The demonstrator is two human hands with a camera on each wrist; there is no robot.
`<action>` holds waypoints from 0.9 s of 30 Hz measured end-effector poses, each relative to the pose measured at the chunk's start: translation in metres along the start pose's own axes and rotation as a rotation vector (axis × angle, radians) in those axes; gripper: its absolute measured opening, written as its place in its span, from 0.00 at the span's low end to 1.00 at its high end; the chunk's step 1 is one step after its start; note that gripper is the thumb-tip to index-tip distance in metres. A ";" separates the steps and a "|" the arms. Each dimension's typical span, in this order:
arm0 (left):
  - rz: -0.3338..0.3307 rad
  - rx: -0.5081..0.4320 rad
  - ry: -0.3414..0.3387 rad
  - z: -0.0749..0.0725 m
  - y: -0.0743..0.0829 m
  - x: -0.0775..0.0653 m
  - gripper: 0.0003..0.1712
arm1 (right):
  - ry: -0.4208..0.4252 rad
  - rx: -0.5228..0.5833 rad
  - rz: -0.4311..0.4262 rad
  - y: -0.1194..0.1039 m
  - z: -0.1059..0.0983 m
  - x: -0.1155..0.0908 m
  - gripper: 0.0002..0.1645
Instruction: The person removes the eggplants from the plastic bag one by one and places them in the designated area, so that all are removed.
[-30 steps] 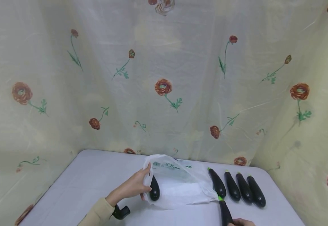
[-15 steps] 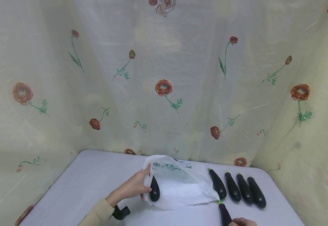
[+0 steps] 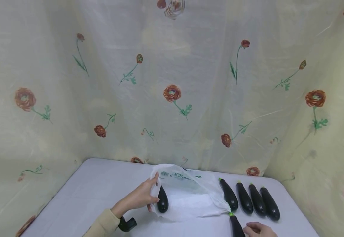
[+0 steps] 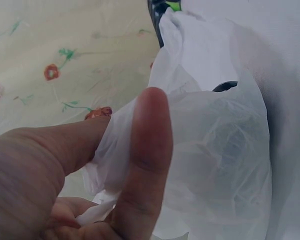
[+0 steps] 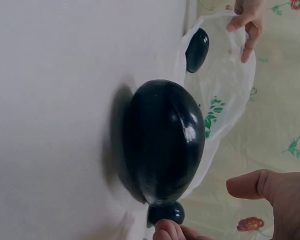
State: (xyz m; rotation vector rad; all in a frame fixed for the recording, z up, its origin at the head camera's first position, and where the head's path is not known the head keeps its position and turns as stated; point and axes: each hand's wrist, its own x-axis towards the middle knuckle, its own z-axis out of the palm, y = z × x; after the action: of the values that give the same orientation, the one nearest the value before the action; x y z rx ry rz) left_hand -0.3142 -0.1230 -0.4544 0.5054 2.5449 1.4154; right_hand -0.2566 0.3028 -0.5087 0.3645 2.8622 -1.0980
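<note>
My left hand (image 3: 144, 194) grips the mouth edge of a thin white plastic bag (image 3: 189, 205). The left wrist view has the film of the bag (image 4: 215, 165) running between thumb and fingers. Inside the bag, near that hand, lies a dark eggplant (image 3: 162, 199). My right hand (image 3: 257, 229) is at the bottom edge of the head view, beside another eggplant (image 3: 236, 226) whose green stem end points at the bag. In the right wrist view this eggplant (image 5: 162, 142) lies on the table, with the thumb (image 5: 247, 185) apart from it.
On the right of the white table (image 3: 115, 174), several more eggplants (image 3: 244, 197) lie side by side. The nearest of them (image 3: 228, 195) is beside the bag's right end. A flowered curtain (image 3: 172, 131) hangs behind. A black device (image 3: 127, 224) is at my left wrist.
My right hand has let go of the nearest eggplant and shifted a little to the right of it. The left hand still holds the bag in the same place.
</note>
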 end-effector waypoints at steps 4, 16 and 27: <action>-0.001 0.015 0.005 0.000 0.000 0.000 0.57 | 0.032 -0.032 -0.057 -0.011 -0.007 -0.002 0.28; -0.003 0.038 0.004 0.001 -0.002 0.001 0.57 | 0.048 -0.026 -0.130 -0.056 -0.010 -0.003 0.27; 0.022 0.011 0.001 0.000 -0.001 -0.001 0.56 | 0.062 0.011 -0.202 -0.099 0.011 0.001 0.23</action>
State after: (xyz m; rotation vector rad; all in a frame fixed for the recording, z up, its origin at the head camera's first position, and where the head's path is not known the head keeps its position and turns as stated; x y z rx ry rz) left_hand -0.3140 -0.1240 -0.4555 0.5361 2.5569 1.4105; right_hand -0.2818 0.2240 -0.4523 0.1136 3.0024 -1.1523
